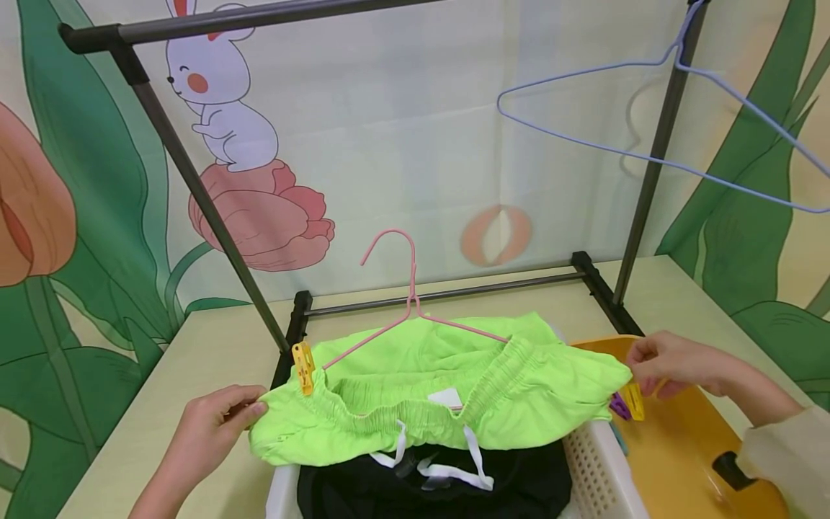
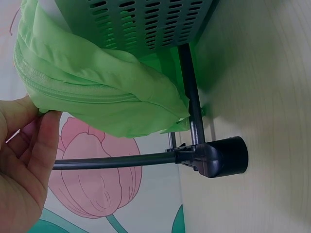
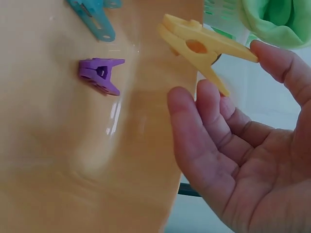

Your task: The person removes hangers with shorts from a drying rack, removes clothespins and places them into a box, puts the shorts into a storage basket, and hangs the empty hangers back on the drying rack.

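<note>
Bright green shorts (image 1: 538,400) with a white drawstring lie spread, waistband up, over black fabric (image 1: 363,486) in a white basket. My left hand (image 1: 217,425) pinches their left side between thumb and fingers; a zipper (image 2: 87,96) shows beside that grip. A pink hanger (image 1: 413,288) reaches into the waistband, its hook standing up. One yellow clothespin (image 1: 302,367) clips the waistband at the hanger's left end. At the shorts' right side, my right hand (image 1: 687,364) pinches another yellow clothespin (image 3: 204,48) by its two handles, over the orange tub.
The orange tub (image 1: 687,447) right of the white basket (image 1: 606,461) holds a purple clothespin (image 3: 101,74) and a teal clothespin (image 3: 95,19). A black rack (image 1: 194,187) stands behind on the table (image 1: 155,418). From its right side hangs a blue hanger (image 1: 583,140).
</note>
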`<action>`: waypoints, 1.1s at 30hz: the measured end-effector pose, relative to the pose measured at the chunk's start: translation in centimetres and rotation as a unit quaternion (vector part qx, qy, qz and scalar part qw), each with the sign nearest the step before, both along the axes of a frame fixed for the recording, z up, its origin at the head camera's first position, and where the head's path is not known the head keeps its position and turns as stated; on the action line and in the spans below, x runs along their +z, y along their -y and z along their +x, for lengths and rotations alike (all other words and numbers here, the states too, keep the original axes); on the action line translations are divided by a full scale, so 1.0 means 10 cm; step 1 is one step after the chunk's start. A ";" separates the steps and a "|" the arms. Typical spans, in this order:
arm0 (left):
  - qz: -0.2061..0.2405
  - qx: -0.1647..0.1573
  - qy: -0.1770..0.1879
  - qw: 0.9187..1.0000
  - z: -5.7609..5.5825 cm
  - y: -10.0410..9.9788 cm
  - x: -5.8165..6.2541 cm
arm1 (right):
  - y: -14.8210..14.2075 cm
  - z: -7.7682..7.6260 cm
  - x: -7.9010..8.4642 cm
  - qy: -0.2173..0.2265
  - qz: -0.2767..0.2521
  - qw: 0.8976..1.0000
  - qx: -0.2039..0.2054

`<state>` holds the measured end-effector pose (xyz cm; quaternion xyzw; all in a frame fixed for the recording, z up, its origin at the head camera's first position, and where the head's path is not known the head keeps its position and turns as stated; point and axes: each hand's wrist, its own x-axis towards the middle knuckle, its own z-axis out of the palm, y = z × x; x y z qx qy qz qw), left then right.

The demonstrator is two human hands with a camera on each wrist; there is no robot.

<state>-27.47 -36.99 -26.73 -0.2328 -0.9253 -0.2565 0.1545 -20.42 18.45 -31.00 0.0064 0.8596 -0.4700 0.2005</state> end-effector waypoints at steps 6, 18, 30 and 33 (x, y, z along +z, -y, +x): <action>0.000 0.000 0.002 1.000 0.00 0.00 0.01 | 0.03 -0.01 -0.04 0.014 0.011 1.000 -0.002; -0.001 -0.002 0.002 1.000 0.01 0.00 0.01 | 0.08 0.00 -0.16 0.023 0.044 0.999 0.006; -0.004 0.006 0.012 1.000 0.00 -0.01 0.01 | 0.11 0.01 -0.28 0.027 0.074 0.997 0.002; -0.004 0.005 0.011 1.000 0.01 -0.01 0.01 | 0.12 0.00 -0.30 0.033 0.080 0.996 -0.001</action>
